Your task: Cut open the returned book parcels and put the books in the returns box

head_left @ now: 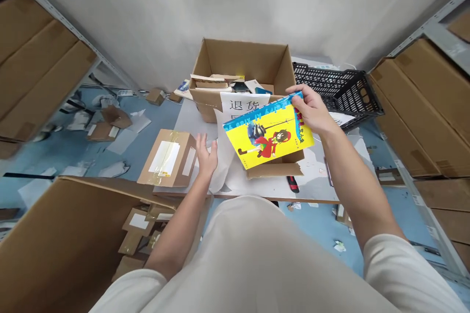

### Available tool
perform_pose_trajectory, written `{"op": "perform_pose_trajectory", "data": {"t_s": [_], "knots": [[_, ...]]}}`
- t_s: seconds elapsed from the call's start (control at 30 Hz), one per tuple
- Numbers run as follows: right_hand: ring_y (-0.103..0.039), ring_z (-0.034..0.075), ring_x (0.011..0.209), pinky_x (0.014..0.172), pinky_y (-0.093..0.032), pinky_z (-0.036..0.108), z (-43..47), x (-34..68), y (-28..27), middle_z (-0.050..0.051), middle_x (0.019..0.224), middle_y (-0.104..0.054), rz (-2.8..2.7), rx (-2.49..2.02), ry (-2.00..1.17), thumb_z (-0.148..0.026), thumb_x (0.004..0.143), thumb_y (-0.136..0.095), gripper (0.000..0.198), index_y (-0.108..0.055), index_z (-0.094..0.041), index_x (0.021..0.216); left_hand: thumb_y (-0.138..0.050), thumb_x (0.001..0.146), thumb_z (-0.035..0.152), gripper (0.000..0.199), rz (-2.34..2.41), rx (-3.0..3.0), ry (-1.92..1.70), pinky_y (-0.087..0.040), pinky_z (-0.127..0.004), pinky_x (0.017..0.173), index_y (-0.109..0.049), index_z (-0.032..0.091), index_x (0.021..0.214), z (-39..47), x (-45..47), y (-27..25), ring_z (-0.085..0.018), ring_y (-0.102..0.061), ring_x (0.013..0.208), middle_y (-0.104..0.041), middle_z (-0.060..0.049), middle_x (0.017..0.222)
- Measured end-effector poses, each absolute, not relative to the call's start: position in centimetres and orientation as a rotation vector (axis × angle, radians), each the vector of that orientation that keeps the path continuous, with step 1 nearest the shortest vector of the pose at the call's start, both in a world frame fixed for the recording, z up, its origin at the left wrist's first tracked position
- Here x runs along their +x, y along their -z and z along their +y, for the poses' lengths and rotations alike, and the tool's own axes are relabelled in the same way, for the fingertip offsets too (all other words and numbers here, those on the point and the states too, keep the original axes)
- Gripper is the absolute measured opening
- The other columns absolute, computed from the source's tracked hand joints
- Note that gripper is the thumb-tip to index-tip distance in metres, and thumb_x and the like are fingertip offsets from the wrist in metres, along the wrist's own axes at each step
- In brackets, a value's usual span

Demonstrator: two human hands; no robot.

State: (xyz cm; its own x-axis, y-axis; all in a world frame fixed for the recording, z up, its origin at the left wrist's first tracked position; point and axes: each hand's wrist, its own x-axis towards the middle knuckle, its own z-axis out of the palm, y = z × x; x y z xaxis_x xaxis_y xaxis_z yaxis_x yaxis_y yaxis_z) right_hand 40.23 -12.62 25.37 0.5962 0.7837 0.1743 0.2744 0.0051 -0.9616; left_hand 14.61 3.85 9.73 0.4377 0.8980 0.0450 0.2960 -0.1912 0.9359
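My right hand [311, 107] grips a yellow book [270, 134] by its upper right corner. The book has a blue top band and a drawn figure in red on its cover. It is held tilted over a small open cardboard box [275, 171], which it partly hides. My left hand [206, 154] holds nothing, its fingers apart, beside a taped carton [167, 159] with a white label. Behind the book stands a large open cardboard box [242, 61] with several books in it and a sheet with printed characters [242, 101] on its front.
A black plastic crate [338, 83] stands at the table's back right. A red and black tool [293, 184] lies by the front edge. At lower left, a big carton [81, 234] holds several small boxes. Shelves with cartons [422, 107] flank both sides; paper scraps litter the blue floor.
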Motion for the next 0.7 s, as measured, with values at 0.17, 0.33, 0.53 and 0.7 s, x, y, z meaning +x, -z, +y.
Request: {"op": "perform_pose_trajectory", "data": {"t_s": [0.17, 0.33, 0.53, 0.7], "knots": [[-0.064, 0.016, 0.071, 0.066, -0.056, 0.034, -11.0, 40.2, -25.6, -0.001, 0.079, -0.067, -1.061, -1.541, -0.703, -0.039, 0.075, -0.075, 0.034, -0.067, -0.024, 0.105, -0.069, 0.067, 0.062, 0.062, 0.576, 1.261, -0.587, -0.056, -0.041, 0.084, -0.065, 0.016, 0.109, -0.1, 14.6, -14.6, -0.029, -0.066, 0.101, -0.07, -0.012, 0.106], [-0.068, 0.02, 0.081, 0.071, -0.06, 0.037, -12.8, 40.2, -24.3, 0.002, 0.091, -0.073, -1.058, -1.616, -0.981, -0.038, 0.074, -0.074, 0.045, -0.065, -0.025, 0.116, -0.076, 0.068, 0.049, 0.044, 0.679, 0.935, -0.603, -0.058, -0.028, 0.066, -0.064, 0.017, 0.096, -2.6, 13.7, -13.7, -0.019, -0.07, 0.077, -0.072, -0.005, 0.089], [-0.07, 0.02, 0.086, 0.059, -0.061, 0.029, -14.6, 40.3, -22.6, 0.005, 0.1, -0.074, -0.8, -1.704, -0.905, -0.051, 0.078, -0.068, 0.046, -0.067, -0.027, 0.117, -0.074, 0.071, 0.048, 0.04, 0.624, 0.749, -0.566, -0.058, -0.028, 0.071, -0.064, 0.017, 0.094, -3.5, 12.9, -12.0, -0.017, -0.071, 0.082, -0.073, -0.006, 0.096], [-0.071, 0.02, 0.078, 0.048, -0.055, 0.024, -13.4, 41.2, -21.5, 0.007, 0.095, -0.075, -0.695, -1.689, -0.787, -0.058, 0.076, -0.066, 0.05, -0.07, -0.023, 0.112, -0.075, 0.071, 0.048, 0.044, 0.569, 0.764, -0.449, -0.058, -0.033, 0.075, -0.066, 0.016, 0.1, -3.6, 12.9, -11.8, -0.021, -0.072, 0.084, -0.074, -0.008, 0.096]]}}
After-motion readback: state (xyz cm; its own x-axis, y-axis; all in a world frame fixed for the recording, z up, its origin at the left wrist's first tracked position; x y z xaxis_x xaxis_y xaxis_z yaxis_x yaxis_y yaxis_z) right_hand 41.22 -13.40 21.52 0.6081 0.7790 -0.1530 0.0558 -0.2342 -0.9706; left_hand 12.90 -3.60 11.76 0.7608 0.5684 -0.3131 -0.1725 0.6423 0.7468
